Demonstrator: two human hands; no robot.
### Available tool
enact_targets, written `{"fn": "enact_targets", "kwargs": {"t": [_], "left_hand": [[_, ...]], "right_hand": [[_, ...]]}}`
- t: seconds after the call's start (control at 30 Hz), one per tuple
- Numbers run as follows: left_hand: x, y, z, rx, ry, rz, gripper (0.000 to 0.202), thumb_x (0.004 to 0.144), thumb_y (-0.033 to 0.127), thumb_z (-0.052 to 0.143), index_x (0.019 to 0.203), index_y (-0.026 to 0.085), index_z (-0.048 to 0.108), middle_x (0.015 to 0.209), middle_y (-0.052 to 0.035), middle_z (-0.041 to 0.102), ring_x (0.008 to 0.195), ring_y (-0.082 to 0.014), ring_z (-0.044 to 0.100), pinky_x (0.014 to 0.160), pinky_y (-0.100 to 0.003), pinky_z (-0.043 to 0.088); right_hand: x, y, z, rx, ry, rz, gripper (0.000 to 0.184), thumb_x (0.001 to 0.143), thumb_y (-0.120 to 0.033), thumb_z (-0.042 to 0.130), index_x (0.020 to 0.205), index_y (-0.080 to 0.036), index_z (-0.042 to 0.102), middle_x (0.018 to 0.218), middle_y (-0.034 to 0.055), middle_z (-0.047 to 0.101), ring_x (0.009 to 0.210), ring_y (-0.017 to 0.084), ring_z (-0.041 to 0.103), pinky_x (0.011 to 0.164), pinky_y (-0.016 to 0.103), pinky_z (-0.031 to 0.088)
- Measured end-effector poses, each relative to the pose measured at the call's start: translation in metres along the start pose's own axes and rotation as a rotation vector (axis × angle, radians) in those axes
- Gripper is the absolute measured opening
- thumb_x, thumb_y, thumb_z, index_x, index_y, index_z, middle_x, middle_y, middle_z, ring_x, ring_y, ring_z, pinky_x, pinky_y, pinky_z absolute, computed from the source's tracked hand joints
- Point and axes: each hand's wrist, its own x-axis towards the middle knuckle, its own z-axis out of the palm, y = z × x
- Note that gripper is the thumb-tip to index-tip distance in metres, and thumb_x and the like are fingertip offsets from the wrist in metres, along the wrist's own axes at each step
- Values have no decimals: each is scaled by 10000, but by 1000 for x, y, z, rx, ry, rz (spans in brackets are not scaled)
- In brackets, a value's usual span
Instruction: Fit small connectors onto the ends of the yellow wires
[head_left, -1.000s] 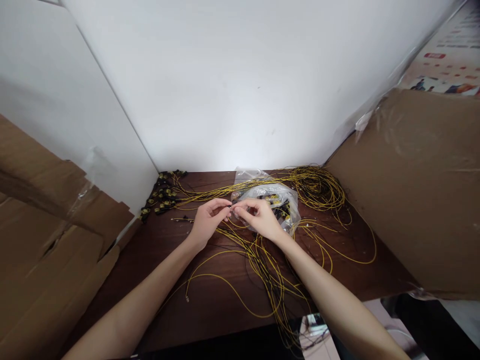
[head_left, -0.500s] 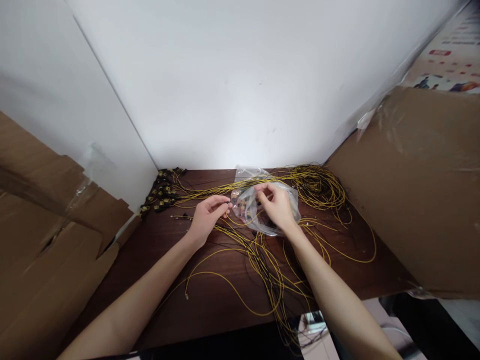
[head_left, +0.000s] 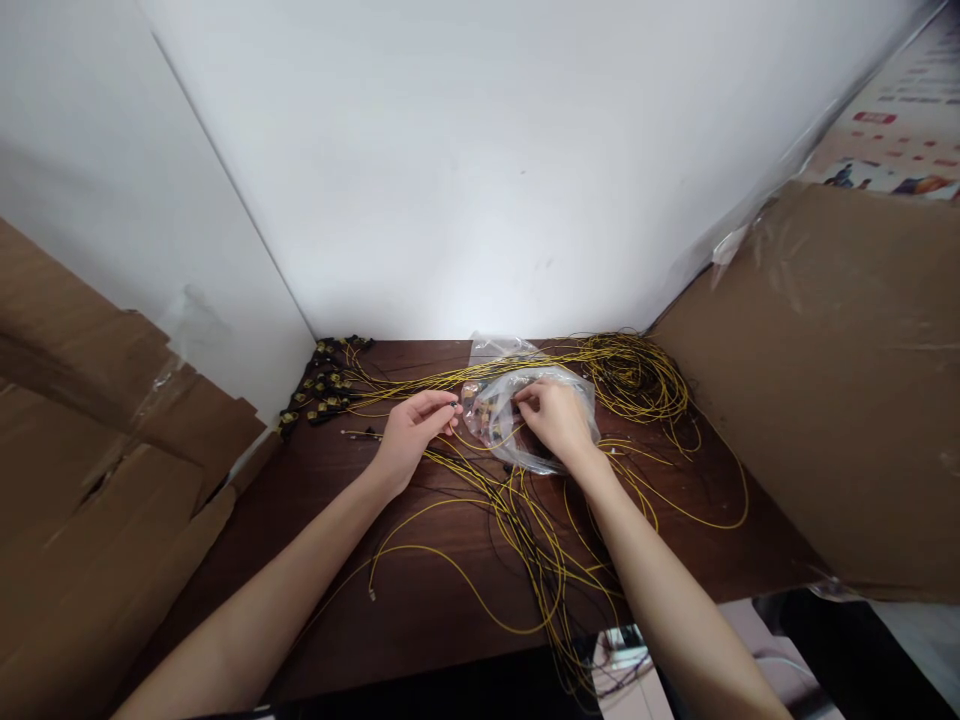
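Note:
My left hand (head_left: 414, 432) is closed in a pinch on the end of a thin wire, where a small dark piece shows at the fingertips. My right hand (head_left: 556, 418) is over the mouth of a clear plastic bag (head_left: 541, 462), thumb and fingers drawn together; whatever they hold is too small to make out. Small yellowish and reddish parts (head_left: 484, 408) show through the bag, between my two hands. Below them, a loose bundle of yellow and black wires (head_left: 517, 505) runs down over the table's front edge.
Wires with black and yellow ends (head_left: 324, 385) lie at the back left, their length running to a coil (head_left: 637, 372) at the back right. Cardboard walls (head_left: 97, 460) flank the brown table (head_left: 420, 610). A white panel (head_left: 465, 180) closes off the back.
My right hand has dipped slightly lower, into the opening of the plastic bag, and its fingers have drawn closer together. The left hand keeps its pinch in nearly the same place.

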Motion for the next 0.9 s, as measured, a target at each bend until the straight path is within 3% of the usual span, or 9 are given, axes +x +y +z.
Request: {"fn": "enact_targets", "kwargs": {"t": [0.33,0.47,0.6,0.77,0.9], "left_hand": [[-2,3,0,-32,-32,-8,236,648,251,724,849,145,660,863,-57,683,748,-139,621,727,-295,494],[-2,2,0,-36,-28,-14,238,638,241,735,841,140,664,841,-50,687,741,-137,628,747,-300,498],[-1,-1,-3,-21,-44,-8,221,628,214,744,828,146,678,771,-33,685,713,-132,628,702,-267,494],[0,-3,-5,-16,-64,-1,222,602,193,761,809,148,694,744,-23,690,697,-117,620,708,-251,484],[-1,-1,-3,-42,-28,-21,220,558,184,783,754,145,692,740,-15,692,689,-109,615,737,-256,479]], "right_hand": [[-1,5,5,-30,-13,-44,149,742,-147,585,827,-198,696,830,73,655,777,192,577,694,281,406],[0,-4,1,138,74,-53,154,794,-223,545,863,-170,672,819,60,651,743,182,569,698,288,417],[-5,-22,-6,390,175,-217,214,864,-260,473,955,-155,637,829,58,638,720,159,554,710,281,431],[-15,-40,-3,501,57,-380,220,876,-271,475,991,-181,639,767,39,597,740,157,548,706,279,435],[-18,-45,4,514,16,-409,228,876,-262,480,1012,-182,645,763,39,590,731,152,543,706,278,438]]}}
